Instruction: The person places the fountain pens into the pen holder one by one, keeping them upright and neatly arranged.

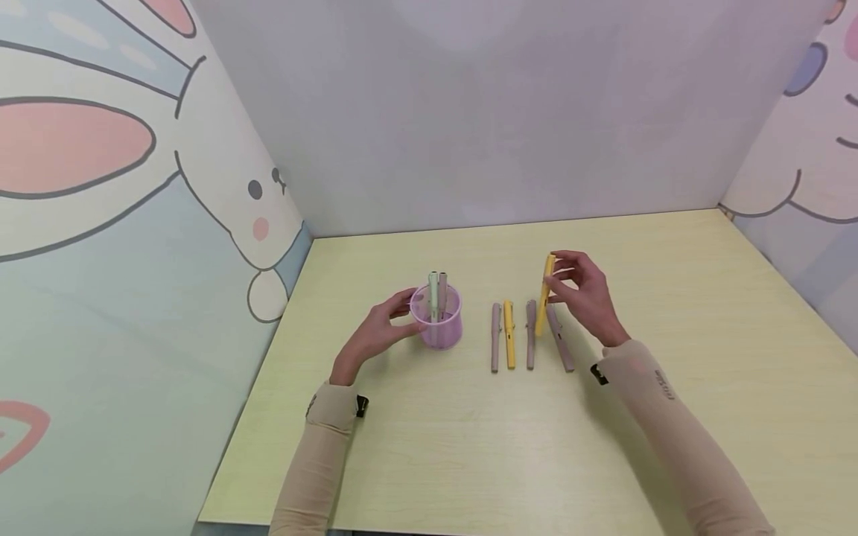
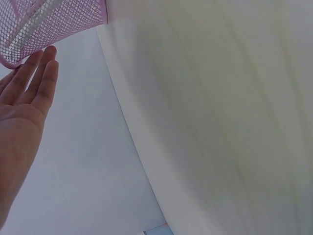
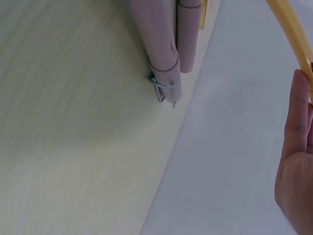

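My left hand [image 1: 383, 327] holds the side of a pink mesh pen cup [image 1: 450, 333], thumb at the front and fingers behind. In the left wrist view, its fingers touch the mesh cup [image 2: 73, 22] near the rim. Standing in the cup are a pale green pen [image 1: 433, 298] and a mauve pen [image 1: 443, 294]. My right hand [image 1: 586, 294] pinches a yellow pen [image 1: 546, 290], held nearly upright above the row of pens. The right wrist view shows the same yellow pen [image 3: 291, 29] at the fingertips, partly cut off.
Between cup and right hand lie several pens on the pale wooden table [image 1: 429, 447]: a mauve pen [image 1: 495, 339], a yellow pen [image 1: 510, 336], another mauve pen [image 1: 531, 339] and a slanted mauve pen [image 1: 561, 342]. A grey wall [image 1: 496, 119] stands behind.
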`<state>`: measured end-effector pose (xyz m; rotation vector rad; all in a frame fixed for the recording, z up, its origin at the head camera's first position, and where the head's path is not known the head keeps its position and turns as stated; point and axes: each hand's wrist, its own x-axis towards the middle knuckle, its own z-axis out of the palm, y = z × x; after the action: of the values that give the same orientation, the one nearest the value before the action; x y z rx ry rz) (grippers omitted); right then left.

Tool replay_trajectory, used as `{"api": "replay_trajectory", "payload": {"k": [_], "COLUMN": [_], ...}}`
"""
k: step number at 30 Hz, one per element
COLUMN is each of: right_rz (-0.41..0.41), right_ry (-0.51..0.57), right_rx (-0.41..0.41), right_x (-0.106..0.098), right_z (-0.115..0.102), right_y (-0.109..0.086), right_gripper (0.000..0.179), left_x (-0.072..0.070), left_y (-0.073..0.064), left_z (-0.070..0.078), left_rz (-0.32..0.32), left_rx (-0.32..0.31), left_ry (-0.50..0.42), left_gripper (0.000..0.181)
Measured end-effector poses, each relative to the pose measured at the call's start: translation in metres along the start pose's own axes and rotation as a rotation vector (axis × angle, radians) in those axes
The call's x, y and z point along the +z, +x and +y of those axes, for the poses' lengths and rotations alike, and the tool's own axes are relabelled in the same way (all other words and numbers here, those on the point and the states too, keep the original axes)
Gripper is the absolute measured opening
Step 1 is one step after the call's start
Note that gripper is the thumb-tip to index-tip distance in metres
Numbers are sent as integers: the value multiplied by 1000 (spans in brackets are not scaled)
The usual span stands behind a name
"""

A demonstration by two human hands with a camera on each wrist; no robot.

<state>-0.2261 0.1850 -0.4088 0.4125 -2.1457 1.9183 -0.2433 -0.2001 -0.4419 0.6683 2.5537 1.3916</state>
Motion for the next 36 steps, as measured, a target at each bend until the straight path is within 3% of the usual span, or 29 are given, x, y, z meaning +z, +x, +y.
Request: {"api": "replay_trajectory", "payload": {"k": [4, 12, 36], "right_rz": [13, 33, 33], "right_ry": [33, 44, 189], "right_rx": [-23, -45, -128], "right_x": [5, 8, 37], "right_z": [1, 26, 24], "right_y": [2, 11, 20], "right_gripper": [44, 47, 47], "left_x": [0, 0, 0], "left_y": [0, 0, 0], "left_z": [0, 1, 0], "left_rz": [3, 6, 6], "left_rx": [1, 19, 12], "left_ry": [2, -1, -32], "left_gripper": [74, 73, 73]}}
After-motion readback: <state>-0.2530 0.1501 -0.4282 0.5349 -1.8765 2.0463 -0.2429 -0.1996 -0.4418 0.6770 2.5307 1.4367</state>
